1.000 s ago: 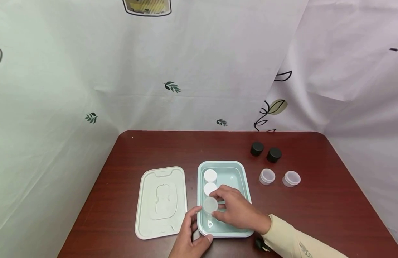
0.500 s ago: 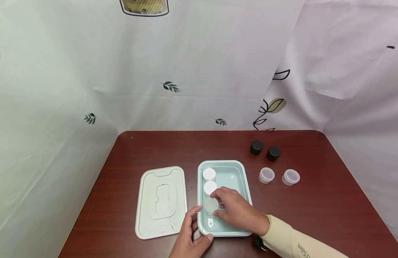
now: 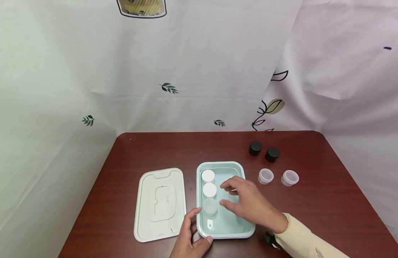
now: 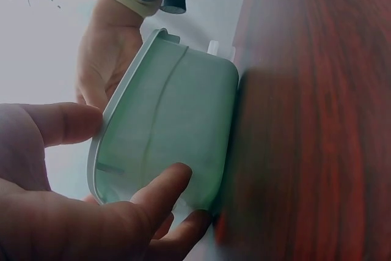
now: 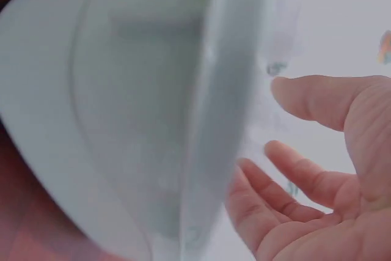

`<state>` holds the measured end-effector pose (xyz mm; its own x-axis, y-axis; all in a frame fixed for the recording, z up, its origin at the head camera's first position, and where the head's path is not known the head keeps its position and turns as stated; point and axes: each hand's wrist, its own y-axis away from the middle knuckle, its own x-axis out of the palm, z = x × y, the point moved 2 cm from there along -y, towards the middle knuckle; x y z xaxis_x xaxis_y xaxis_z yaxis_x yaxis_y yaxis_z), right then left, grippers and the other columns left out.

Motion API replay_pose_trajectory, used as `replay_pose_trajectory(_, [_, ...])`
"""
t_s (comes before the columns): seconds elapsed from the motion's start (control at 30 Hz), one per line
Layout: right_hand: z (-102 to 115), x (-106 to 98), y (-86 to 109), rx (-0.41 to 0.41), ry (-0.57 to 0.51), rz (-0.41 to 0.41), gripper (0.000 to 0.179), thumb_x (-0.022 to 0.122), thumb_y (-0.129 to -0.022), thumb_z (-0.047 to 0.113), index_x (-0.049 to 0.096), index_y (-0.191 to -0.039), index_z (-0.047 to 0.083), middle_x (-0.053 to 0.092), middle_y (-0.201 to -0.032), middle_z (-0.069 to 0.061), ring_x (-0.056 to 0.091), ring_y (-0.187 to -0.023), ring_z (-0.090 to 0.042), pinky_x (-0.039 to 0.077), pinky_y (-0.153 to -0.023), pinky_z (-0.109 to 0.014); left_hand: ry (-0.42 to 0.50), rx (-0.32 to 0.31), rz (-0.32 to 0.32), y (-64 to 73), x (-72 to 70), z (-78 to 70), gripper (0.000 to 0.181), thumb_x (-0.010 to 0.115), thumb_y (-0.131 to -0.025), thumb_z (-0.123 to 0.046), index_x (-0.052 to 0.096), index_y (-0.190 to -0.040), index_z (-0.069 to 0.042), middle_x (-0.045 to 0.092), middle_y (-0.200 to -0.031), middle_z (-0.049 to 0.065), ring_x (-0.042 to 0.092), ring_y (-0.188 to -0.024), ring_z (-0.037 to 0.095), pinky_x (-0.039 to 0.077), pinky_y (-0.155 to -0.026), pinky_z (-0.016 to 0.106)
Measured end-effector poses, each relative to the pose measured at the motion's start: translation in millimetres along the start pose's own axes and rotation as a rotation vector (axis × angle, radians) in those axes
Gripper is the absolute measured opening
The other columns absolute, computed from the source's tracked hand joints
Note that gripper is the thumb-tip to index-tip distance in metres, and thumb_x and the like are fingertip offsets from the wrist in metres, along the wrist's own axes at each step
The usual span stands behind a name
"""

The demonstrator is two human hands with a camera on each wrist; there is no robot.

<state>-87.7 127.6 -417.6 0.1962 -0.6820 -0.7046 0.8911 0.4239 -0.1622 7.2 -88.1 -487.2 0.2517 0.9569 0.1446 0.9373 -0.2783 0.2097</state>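
Observation:
A pale green rectangular plastic container stands on the table, its inside facing up. Along its left wall sits a row of small round jars: a white-topped one at the back, another white-topped one in the middle and a translucent one in front. My left hand holds the container's front left corner, thumb at the front and fingers against the side wall. Over the container's right half hovers my right hand, fingers spread and apart from the jars, nothing between them.
A whitish container lid lies left of the container. Two translucent jars stand to its right, with two black round jars or caps behind them. Cloth walls enclose the table.
My right hand has let go of the translucent jar and drawn back to the right. The jar stays in the row. My left hand keeps its hold on the corner.

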Motion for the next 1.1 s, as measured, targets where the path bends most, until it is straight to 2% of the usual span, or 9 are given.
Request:
replay_pose_trajectory(0.2, [-16.4, -24.3, 8.1, 0.07, -0.033, -0.14, 0.031, 0.088, -0.087, 0.014, 0.073, -0.113, 0.021, 0.071, -0.109, 0.007, 0.075, -0.096, -0.01, 0.063, -0.086, -0.025, -0.007, 0.005, -0.014, 0.9, -0.4, 0.7, 0.083, 0.073, -0.096, -0.009, 0.023, -0.162, -0.008, 0.037, -0.151, 0.034, 0.053, -0.137, 0.041, 0.057, -0.1, 0.027])
replay_pose_trajectory(0.4, [-39.4, -43.1, 16.7, 0.144, -0.142, -0.222, 0.03, 0.084, -0.09, 0.011, 0.072, -0.118, 0.009, 0.076, -0.112, -0.007, 0.078, -0.097, -0.018, 0.063, -0.087, -0.026, -0.012, 0.007, -0.025, 1.0, -1.2, 1.5, 0.082, 0.073, -0.095, -0.008, 0.024, -0.161, -0.009, 0.038, -0.151, 0.034, 0.055, -0.135, 0.036, 0.057, -0.1, 0.027])
replay_pose_trajectory(0.47, [-47.3, -49.9, 20.4, 0.175, -0.167, -0.237, 0.031, 0.083, -0.092, 0.012, 0.071, -0.121, 0.007, 0.076, -0.116, -0.011, 0.078, -0.099, -0.016, 0.063, -0.088, -0.025, -0.013, 0.007, -0.026, 0.9, -1.2, 1.6, 0.082, 0.073, -0.095, -0.009, 0.025, -0.161, -0.009, 0.038, -0.151, 0.034, 0.055, -0.135, 0.036, 0.057, -0.1, 0.027])
replay_pose_trajectory(0.63, [-67.6, -69.5, 31.2, 0.248, -0.11, -0.283, 0.034, 0.082, -0.094, 0.017, 0.071, -0.124, 0.007, 0.075, -0.12, -0.014, 0.074, -0.098, 0.0, 0.061, -0.086, -0.017, -0.003, -0.002, -0.023, 1.3, -0.7, 1.7, 0.083, 0.074, -0.095, -0.01, 0.024, -0.161, -0.009, 0.038, -0.151, 0.034, 0.053, -0.136, 0.039, 0.057, -0.1, 0.026])
replay_pose_trajectory(0.87, [-94.8, -95.6, 46.7, 0.318, -0.012, -0.351, 0.038, 0.082, -0.094, 0.021, 0.07, -0.128, 0.009, 0.073, -0.127, -0.017, 0.066, -0.097, 0.015, 0.054, -0.079, -0.005, 0.004, -0.01, -0.017, 1.1, -0.6, 1.4, 0.083, 0.074, -0.095, -0.011, 0.024, -0.162, -0.01, 0.036, -0.152, 0.034, 0.053, -0.136, 0.039, 0.057, -0.1, 0.026])
replay_pose_trajectory(1.1, [-118.4, -113.0, 58.0, 0.416, 0.071, -0.366, 0.044, 0.079, -0.097, 0.032, 0.068, -0.132, 0.009, 0.071, -0.129, -0.02, 0.056, -0.095, 0.022, 0.05, -0.072, -0.004, 0.005, 0.0, 0.003, 0.4, -0.5, 1.0, 0.084, 0.074, -0.096, -0.012, 0.022, -0.162, -0.01, 0.034, -0.153, 0.035, 0.051, -0.138, 0.041, 0.058, -0.1, 0.028])
